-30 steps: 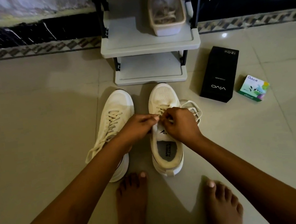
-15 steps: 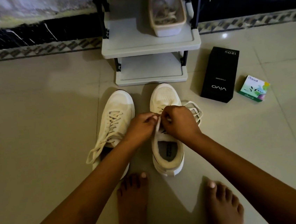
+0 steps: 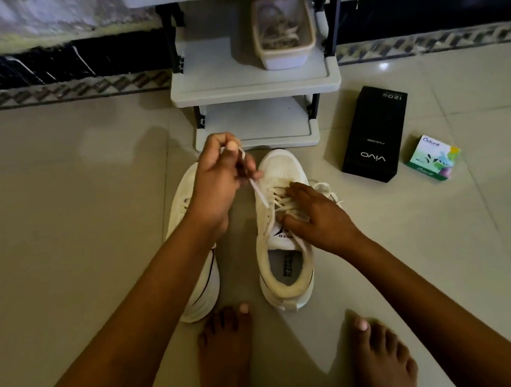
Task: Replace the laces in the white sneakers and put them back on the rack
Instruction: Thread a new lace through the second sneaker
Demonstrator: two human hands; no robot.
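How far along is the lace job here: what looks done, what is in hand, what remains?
Done: unclear; one sneaker shows laces but sits mostly behind the arm. In hand: the left hand pinches a lace drawn up from the other sneaker while the right hand presses its lacing. Left: finish lacing, then put both sneakers, on the floor, on the rack.

Left grip [image 3: 218, 178] is pinching the end of a white lace [image 3: 259, 194]; lace is running taut to an eyelet of the right-side sneaker [image 3: 279, 165]. Right grip [image 3: 316, 215] is resting, fingers spread, on that sneaker's lacing. Left-side sneaker [image 3: 201, 293] is standing just beside.
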